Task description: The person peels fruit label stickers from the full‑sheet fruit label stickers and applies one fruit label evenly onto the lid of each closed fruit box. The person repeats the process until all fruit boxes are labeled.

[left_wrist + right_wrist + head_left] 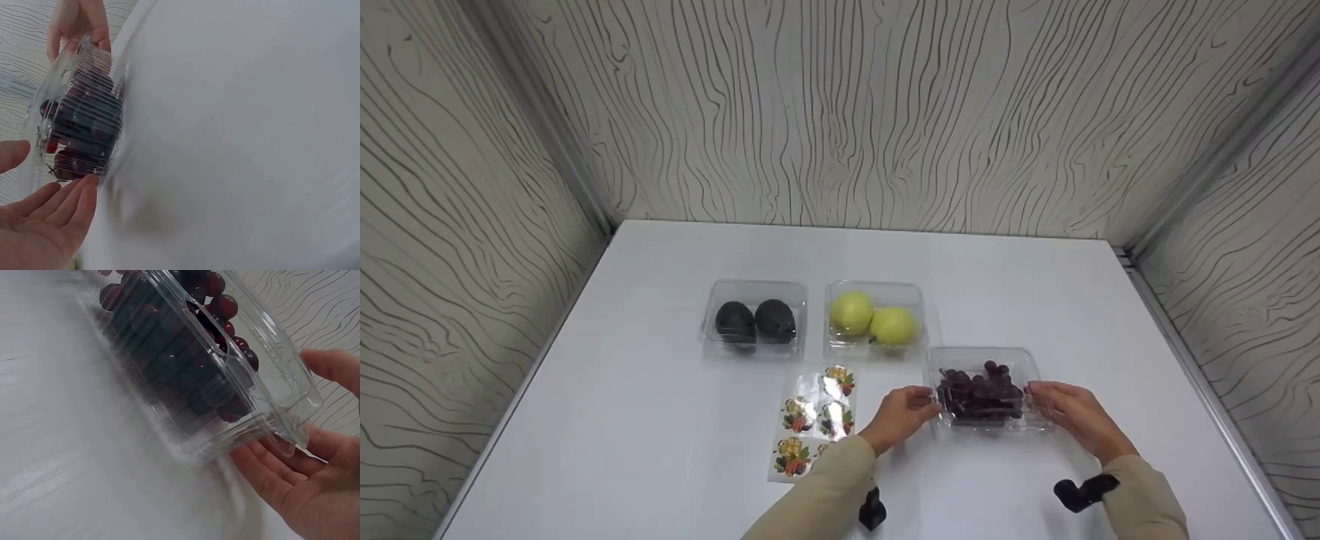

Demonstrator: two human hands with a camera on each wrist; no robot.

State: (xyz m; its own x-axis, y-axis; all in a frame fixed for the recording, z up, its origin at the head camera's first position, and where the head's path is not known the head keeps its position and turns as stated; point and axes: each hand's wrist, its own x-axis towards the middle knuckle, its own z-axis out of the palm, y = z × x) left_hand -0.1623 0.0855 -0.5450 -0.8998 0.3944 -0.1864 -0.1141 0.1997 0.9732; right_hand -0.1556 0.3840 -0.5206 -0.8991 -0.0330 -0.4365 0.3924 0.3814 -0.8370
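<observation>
A clear plastic clamshell container of dark red grapes sits at the right of the white table, its lid over the fruit. At its left side my left hand holds the edge, with the fingers against the lower wall and the thumb up by the lid. My right hand grips the opposite side. In the right wrist view, the right thumb lies at the lid's edge and the other fingers reach below the rim. The container's base is close over the tabletop.
Behind and to the left stand two more clear containers, one with two yellow-green pears, one with two dark avocados. A sheet of fruit stickers lies left of my left hand, partly under the forearm. Patterned walls enclose the table.
</observation>
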